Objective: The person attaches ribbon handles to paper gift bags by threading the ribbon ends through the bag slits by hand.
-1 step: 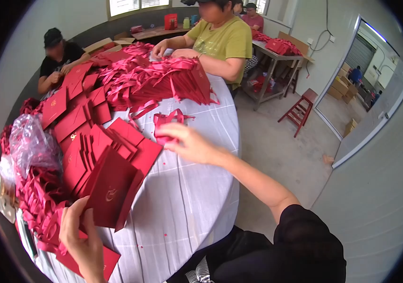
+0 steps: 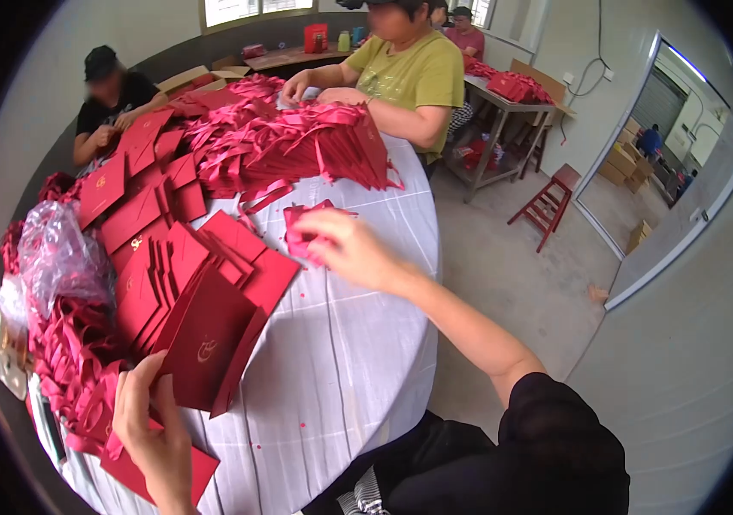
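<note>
My left hand (image 2: 150, 425) grips a dark red paper bag (image 2: 210, 343) by its lower left edge, thumb on the front. The bag stands tilted on the table, with a gold emblem on its face. Farther back, my right hand (image 2: 354, 249) has its fingers curled over a small bunch of red ribbon (image 2: 298, 233) on the tablecloth; the fingers hide part of it. Behind the held bag lean several red folded bags (image 2: 150, 292) in overlapping rows. Another flat red piece (image 2: 199, 472) lies under my left wrist.
A white cloth covers the round table (image 2: 332, 360). Red bags with ribbons form a large heap (image 2: 298, 137) at the back. Clear plastic (image 2: 62, 257) and loose ribbons (image 2: 79, 369) lie at the left. Two co-workers sit around the table; a red stool (image 2: 547, 206) stands on the floor.
My right hand's fingers have closed down over the ribbon bunch, whose loops are now squashed and partly covered. The left hand keeps its hold on the bag, nearly unmoved.
</note>
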Demonstrator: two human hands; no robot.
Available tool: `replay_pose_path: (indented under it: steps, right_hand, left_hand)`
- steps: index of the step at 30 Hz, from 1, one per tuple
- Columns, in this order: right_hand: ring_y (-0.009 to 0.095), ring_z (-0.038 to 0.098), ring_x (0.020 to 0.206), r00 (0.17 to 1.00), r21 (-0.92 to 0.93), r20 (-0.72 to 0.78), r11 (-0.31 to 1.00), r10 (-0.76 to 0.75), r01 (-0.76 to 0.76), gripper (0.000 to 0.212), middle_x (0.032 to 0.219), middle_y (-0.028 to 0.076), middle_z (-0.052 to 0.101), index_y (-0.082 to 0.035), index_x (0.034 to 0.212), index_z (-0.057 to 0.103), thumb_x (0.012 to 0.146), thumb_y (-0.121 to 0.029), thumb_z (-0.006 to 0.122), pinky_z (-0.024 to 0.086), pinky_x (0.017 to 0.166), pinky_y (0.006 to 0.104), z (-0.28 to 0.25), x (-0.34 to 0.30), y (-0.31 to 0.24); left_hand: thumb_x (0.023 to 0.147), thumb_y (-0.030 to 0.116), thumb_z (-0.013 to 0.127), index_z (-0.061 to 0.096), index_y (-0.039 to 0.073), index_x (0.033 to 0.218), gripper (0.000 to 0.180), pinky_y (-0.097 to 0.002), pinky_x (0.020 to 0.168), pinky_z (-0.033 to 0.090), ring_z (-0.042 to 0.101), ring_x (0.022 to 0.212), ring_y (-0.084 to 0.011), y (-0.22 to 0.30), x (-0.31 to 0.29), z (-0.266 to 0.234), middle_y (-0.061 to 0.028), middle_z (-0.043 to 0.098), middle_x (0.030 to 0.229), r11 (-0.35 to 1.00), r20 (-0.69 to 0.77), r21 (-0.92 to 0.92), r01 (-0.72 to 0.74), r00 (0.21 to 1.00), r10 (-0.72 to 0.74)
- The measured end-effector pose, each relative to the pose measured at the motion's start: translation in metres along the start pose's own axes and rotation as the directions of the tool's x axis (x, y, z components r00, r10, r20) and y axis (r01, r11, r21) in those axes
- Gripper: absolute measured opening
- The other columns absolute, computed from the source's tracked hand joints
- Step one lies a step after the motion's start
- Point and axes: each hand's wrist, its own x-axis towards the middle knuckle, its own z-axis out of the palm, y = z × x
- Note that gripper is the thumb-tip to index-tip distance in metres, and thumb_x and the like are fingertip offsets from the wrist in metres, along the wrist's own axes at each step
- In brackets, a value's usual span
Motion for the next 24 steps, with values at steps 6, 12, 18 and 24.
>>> replay_pose_path:
  steps: [6, 12, 18, 24]
  right_hand:
    - [0.032, 0.063, 0.083, 0.968, -0.402, -0.216, 0.915, -0.124, 0.027, 0.013, 0.089, 0.017, 0.064, 0.001, 0.088, 0.066, 0.079, -0.002, 0.056, 0.050, 0.075, 0.0373, -0.038, 0.022, 0.024]
    - [0.029, 0.061, 0.088, 0.974, -0.794, -0.039, 0.585, 0.225, -0.167, 0.012, 0.088, 0.009, 0.066, -0.008, 0.085, 0.069, 0.077, -0.015, 0.064, 0.043, 0.078, 0.0428, -0.043, 0.028, 0.004]
    - [0.030, 0.058, 0.084, 0.995, -0.665, 0.092, 0.743, -0.023, 0.079, 0.020, 0.081, 0.009, 0.064, -0.006, 0.080, 0.068, 0.073, -0.025, 0.070, 0.045, 0.077, 0.0397, -0.008, 0.041, 0.019]
    - [0.032, 0.064, 0.077, 0.952, -0.700, 0.069, 0.694, 0.300, -0.168, 0.021, 0.076, 0.013, 0.066, -0.005, 0.072, 0.067, 0.070, -0.025, 0.073, 0.049, 0.071, 0.0422, 0.001, 0.049, 0.035]
  left_hand:
    - [0.077, -0.012, 0.051, 0.058, -0.003, 0.102, 0.028, -0.0348, 0.070, 0.043, 0.054, 0.076, -0.0282, 0.012, 0.005, 0.010, -0.0156, 0.060, 0.088, 0.999, 0.037, -0.036, -0.020, 0.999, 0.021]
    - [0.076, -0.014, 0.051, 0.055, -0.003, 0.109, 0.036, -0.0367, 0.071, 0.042, 0.052, 0.077, -0.0291, 0.006, -0.002, 0.016, -0.0160, 0.058, 0.094, 0.999, 0.018, -0.019, -0.036, 0.999, 0.037]
    - [0.075, -0.014, 0.051, 0.053, -0.003, 0.113, 0.040, -0.0362, 0.070, 0.041, 0.050, 0.077, -0.0284, 0.001, -0.005, 0.018, -0.0157, 0.057, 0.096, 0.996, 0.010, -0.033, -0.077, 0.997, 0.077]
    - [0.074, -0.015, 0.051, 0.053, -0.003, 0.113, 0.040, -0.0360, 0.069, 0.042, 0.051, 0.077, -0.0283, -0.002, -0.006, 0.017, -0.0159, 0.057, 0.097, 0.996, -0.013, -0.037, -0.087, 0.996, 0.087]
